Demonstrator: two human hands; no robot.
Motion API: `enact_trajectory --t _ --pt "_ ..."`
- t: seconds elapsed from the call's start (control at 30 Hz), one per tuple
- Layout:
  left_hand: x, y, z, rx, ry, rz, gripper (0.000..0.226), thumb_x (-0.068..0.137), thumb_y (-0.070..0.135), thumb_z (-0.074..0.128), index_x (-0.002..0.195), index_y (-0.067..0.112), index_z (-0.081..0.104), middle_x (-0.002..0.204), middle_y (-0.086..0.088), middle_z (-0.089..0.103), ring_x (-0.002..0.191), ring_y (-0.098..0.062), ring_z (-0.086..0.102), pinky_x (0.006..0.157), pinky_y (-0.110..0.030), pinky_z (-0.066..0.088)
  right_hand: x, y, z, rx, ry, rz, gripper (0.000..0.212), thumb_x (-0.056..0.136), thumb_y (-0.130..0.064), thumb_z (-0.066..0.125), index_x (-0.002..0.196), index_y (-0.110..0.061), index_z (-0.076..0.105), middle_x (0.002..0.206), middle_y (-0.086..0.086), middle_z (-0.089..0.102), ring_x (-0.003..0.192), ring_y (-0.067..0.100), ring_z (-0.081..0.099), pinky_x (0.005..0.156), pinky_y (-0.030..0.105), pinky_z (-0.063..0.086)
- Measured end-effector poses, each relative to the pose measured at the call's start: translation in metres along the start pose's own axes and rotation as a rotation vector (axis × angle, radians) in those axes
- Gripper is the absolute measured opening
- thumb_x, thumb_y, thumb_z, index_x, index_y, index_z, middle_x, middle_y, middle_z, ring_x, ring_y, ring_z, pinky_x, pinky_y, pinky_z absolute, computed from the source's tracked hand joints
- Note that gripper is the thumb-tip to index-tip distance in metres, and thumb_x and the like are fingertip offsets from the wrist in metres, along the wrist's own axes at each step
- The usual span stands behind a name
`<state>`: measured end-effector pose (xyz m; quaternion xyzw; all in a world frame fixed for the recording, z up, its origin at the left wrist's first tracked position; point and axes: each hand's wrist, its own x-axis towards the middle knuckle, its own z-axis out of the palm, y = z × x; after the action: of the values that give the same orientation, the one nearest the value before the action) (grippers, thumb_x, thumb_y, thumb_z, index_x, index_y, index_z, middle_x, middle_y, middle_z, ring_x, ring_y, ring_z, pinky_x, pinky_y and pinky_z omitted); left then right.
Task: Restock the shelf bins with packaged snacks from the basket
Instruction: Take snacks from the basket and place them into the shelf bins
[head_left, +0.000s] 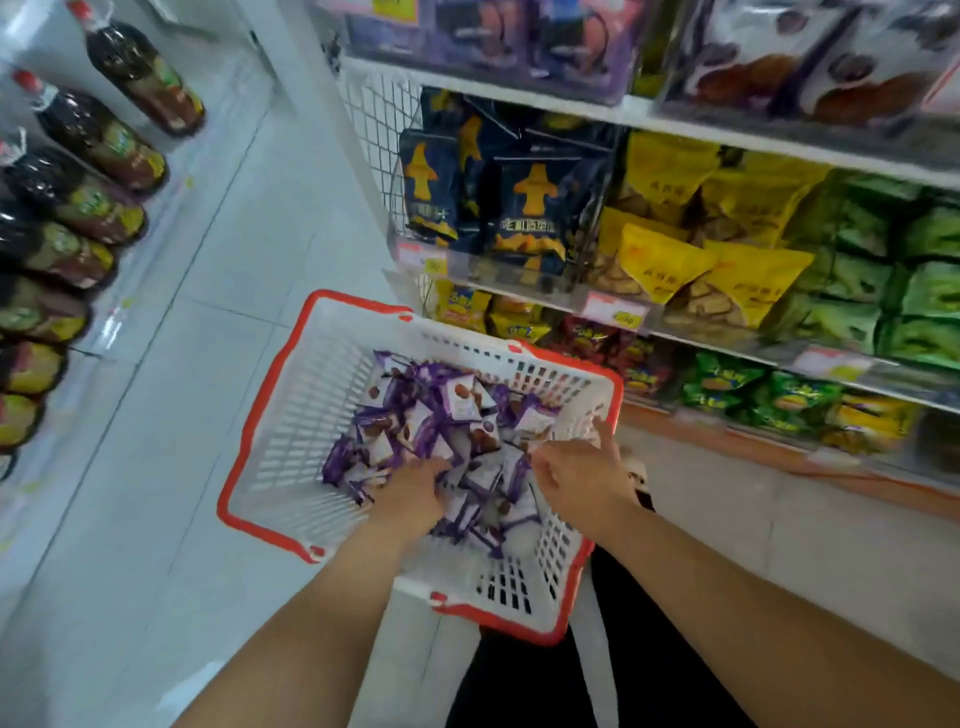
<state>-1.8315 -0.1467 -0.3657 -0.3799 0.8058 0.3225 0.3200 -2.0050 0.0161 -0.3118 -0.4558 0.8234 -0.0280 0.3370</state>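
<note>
Both of a person's hands reach into a white basket (291, 441) with an orange rim at the centre of the frame. The left hand (410, 493) digs into the heap of purple-and-white snack packets (457, 415), its fingers buried, so its grip cannot be told. The right hand (576, 473) pinches a packet at the heap's right edge. Shelves (649, 111) of bagged snacks fill the upper right; dark bottles (93, 140) line the left edge.
</note>
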Motion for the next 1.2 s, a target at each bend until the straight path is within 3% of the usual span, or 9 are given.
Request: enact_trajectory --t 0.13,0.37,0.6,0.77,0.83,0.9,1.0,1.1,1.2 --pt "0.036 0.002 0.015 0.256 -0.123 0.073 0.051 0.101 0.023 0.048 0.149 0.028 0.032 0.151 -0.008 0.028 0.136 -0.034 0.033 0.101 -0.048 0.043 -0.001 0.011 0.030 -0.215 0.099 -0.014 0.031 0.097 -0.033 0.034 0.084 -0.032 0.061 0.076 -0.012 0.061 0.085 0.012 0.059 0.116 0.040 -0.012" --pt "0.071 0.002 0.020 0.597 -0.240 0.034 0.074 0.098 0.016 0.046 0.155 0.035 0.003 0.132 -0.018 0.054 0.116 -0.037 0.054 0.091 -0.046 0.048 0.005 0.021 0.057 -0.139 0.399 -0.016 0.019 0.090 -0.030 0.052 0.082 -0.034 0.069 0.078 -0.013 0.069 0.082 0.011 0.064 0.119 0.032 -0.003" --pt "0.077 -0.007 0.021 0.575 -0.151 0.032 0.063 0.094 0.052 0.055 0.140 0.020 0.027 0.114 -0.012 0.064 0.102 -0.033 0.062 0.076 -0.038 0.050 0.002 0.020 0.056 -0.137 0.432 -0.031 0.025 0.089 -0.032 0.045 0.082 -0.031 0.069 0.080 -0.013 0.070 0.081 0.011 0.064 0.119 0.032 -0.001" --pt "0.040 -0.007 0.005 0.112 0.065 0.121 0.029 0.098 0.040 0.051 0.112 0.019 0.037 0.080 -0.004 0.059 0.073 -0.028 0.059 0.060 -0.034 0.044 -0.003 0.011 0.040 -0.007 0.339 -0.029 0.013 0.090 -0.026 0.056 0.091 -0.030 0.068 0.088 -0.013 0.071 0.088 0.008 0.064 0.118 0.029 -0.001" --pt "0.017 -0.002 -0.007 -0.157 0.047 0.199 0.021 0.098 0.032 0.055 0.101 0.027 0.034 0.079 -0.006 0.059 0.067 -0.026 0.057 0.061 -0.033 0.042 -0.010 -0.001 0.027 0.184 0.302 0.011 0.016 0.095 -0.025 0.053 0.103 -0.029 0.067 0.100 -0.012 0.069 0.095 0.006 0.061 0.116 0.027 0.020" --pt "-0.013 0.009 -0.023 -0.337 0.027 0.276 0.025 0.097 0.026 0.057 0.094 0.037 0.034 0.085 -0.009 0.059 0.064 -0.020 0.050 0.062 -0.031 0.041 -0.019 -0.017 0.008 0.495 0.277 0.099 0.020 0.098 -0.024 0.052 0.115 -0.026 0.063 0.110 -0.010 0.065 0.102 0.006 0.058 0.093 0.018 0.041" --pt "-0.064 0.034 -0.046 -0.494 0.005 0.358 0.026 0.097 0.024 0.058 0.092 0.040 0.038 0.089 0.002 0.061 0.064 -0.012 0.047 0.062 -0.030 0.041 -0.031 -0.038 -0.018 0.912 0.221 0.186 0.024 0.100 -0.026 0.053 0.123 -0.025 0.052 0.108 -0.013 0.059 0.105 0.008 0.059 0.079 0.007 0.044" --pt "-0.103 0.055 -0.060 -0.586 -0.070 0.451 0.025 0.095 0.022 0.061 0.097 0.034 0.040 0.093 0.006 0.062 0.066 -0.002 0.051 0.066 -0.029 0.044 -0.043 -0.049 -0.041 1.406 0.101 0.258 0.030 0.096 -0.025 0.059 0.124 -0.016 0.054 0.100 -0.002 0.066 0.086 0.011 0.068 0.068 0.020 0.056" --pt "-0.130 0.077 -0.070 -0.703 -0.149 0.531 0.033 0.093 0.024 0.067 0.115 0.033 0.044 0.105 0.015 0.064 0.091 -0.013 0.066 0.092 -0.047 0.054 -0.059 -0.042 -0.057 1.386 0.136 0.211 0.033 0.088 -0.025 0.071 0.118 -0.017 0.061 0.099 0.006 0.072 0.087 0.015 0.071 0.080 0.031 0.057"
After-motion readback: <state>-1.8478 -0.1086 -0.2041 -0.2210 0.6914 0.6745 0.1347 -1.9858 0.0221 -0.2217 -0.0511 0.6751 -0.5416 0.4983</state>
